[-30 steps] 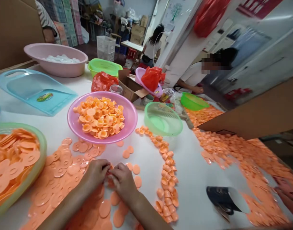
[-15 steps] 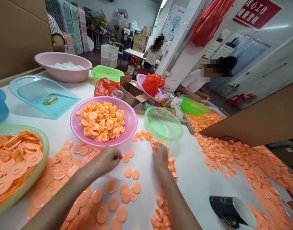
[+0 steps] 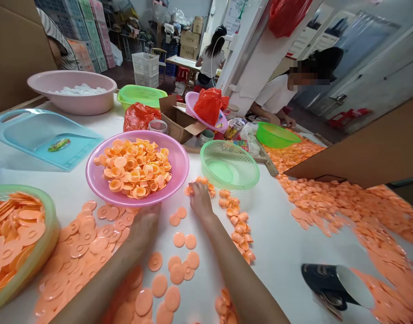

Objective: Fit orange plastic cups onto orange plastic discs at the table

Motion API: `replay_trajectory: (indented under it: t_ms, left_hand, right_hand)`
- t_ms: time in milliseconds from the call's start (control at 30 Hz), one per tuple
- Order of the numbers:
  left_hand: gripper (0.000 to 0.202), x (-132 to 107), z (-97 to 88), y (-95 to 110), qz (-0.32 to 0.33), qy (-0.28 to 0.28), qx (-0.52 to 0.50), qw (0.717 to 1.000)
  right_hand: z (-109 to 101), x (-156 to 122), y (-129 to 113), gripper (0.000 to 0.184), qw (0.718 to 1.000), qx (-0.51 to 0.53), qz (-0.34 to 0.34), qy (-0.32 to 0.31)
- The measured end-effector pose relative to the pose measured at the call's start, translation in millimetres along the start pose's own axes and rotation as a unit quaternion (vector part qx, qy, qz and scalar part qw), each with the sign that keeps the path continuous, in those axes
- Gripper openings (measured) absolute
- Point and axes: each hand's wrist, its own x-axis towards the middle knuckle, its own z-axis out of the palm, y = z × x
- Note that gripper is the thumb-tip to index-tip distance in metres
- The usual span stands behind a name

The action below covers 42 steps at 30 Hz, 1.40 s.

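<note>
Orange rubber cups [image 3: 203, 182] are being touched on the table [image 3: 280, 243] by the right hand [image 3: 201, 201], its fingers bunched together on them, while the left hand [image 3: 144, 229] is being held beside the pink plastic basin [image 3: 179, 166], its grip too blurred to tell.

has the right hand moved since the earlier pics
Yes, the right hand has moved forward: it now sits much nearer the green mesh basket, at the orange cups just below the basket's rim.

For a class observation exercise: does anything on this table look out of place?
A dark cup lies tipped on its side on the white table, near the loose orange discs; it looks knocked over.
</note>
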Motion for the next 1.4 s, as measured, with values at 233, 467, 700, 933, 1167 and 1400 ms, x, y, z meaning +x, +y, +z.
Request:
replay_trajectory:
  t_ms: [233,467,700,933,1167,1400]
  left_hand:
    - [0.038,-4,15.9,-25,0.081,0.034,0.028,0.996]
    - [0.029,-35,-0.2,-35,0.171,0.068,-0.005,0.983]
    - [0.033,-34,0.5,-17,0.116,0.001,0.037,0.993]
    - [0.028,5,-70.3,23,0.1,0.23,-0.018,0.968]
    - [0.021,7,-106.5,27,0.086,0.136,-0.047,0.986]
    - [0.024,-85,-17.4,-8,0.107,-0.155,-0.007,0.982]
  right_hand:
    - [-11,-56,16,0.032,0.995,0.096,0.014,0.02]
    - [-10,-31,-3,0.039,0.997,0.052,0.024,0.048]
    - [4,-20,-12,0.03,0.999,0.007,0.013,-0.046]
    - [-15,-32,-13,0.026,1.0,-0.006,0.02,0.007]
    - [10,-8,-42,0.013,0.993,-0.056,-0.044,-0.094]
    - [5,-10,-38,0.021,0.99,-0.053,-0.079,-0.109]
